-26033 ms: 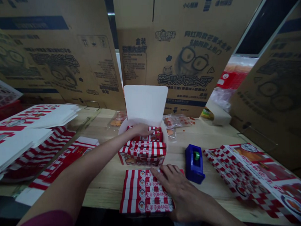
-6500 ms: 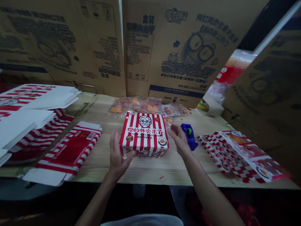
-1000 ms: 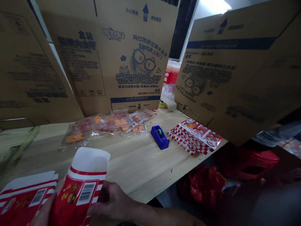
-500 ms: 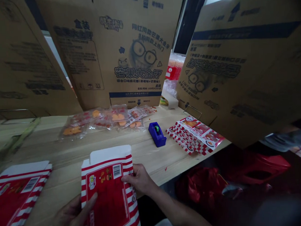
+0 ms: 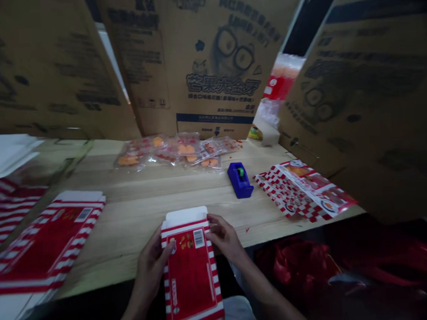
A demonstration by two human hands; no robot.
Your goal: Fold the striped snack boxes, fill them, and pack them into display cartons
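Carton (image 5: pixel 191 273), striped red-and-white, is pinched at both sides by fingers of the left hand (image 5: pixel 151 261) and right hand (image 5: pixel 226 239).

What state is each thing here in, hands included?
Striped carton: apparently flattened, white end flap extended
Left hand: gripping carton's left edge
Right hand: gripping carton's right edge
Blue tape dispenser: upright, green core visible
Transparent packets: filled, lying overlapped
Checkered packaging: lying overlapped
Brown cardboard: standing upright
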